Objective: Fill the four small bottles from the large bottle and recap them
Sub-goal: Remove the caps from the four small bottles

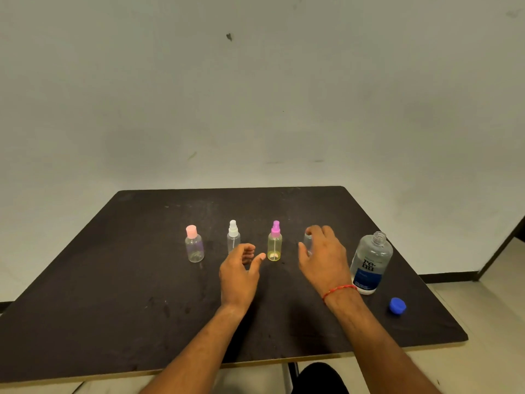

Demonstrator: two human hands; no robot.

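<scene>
Several small bottles stand in a row on the dark table (113, 280): a clear one with a pink cap (194, 245), a clear one with a white spray top (233, 236), a yellowish one with a magenta spray top (275, 243), and a clear one (308, 242) mostly hidden behind my right hand (324, 258), whose fingers curl round it. Its top is hidden. My left hand (241, 273) hovers in front of the white-topped bottle with fingers loosely curled, holding nothing. The large bottle (370, 263) stands uncapped at the right, its blue cap (397, 305) lying nearer me.
A plain wall rises behind the table. The table's right edge runs close past the large bottle and the blue cap, with pale floor beyond it. A dark shape, likely my knee, shows below the front edge (319, 379).
</scene>
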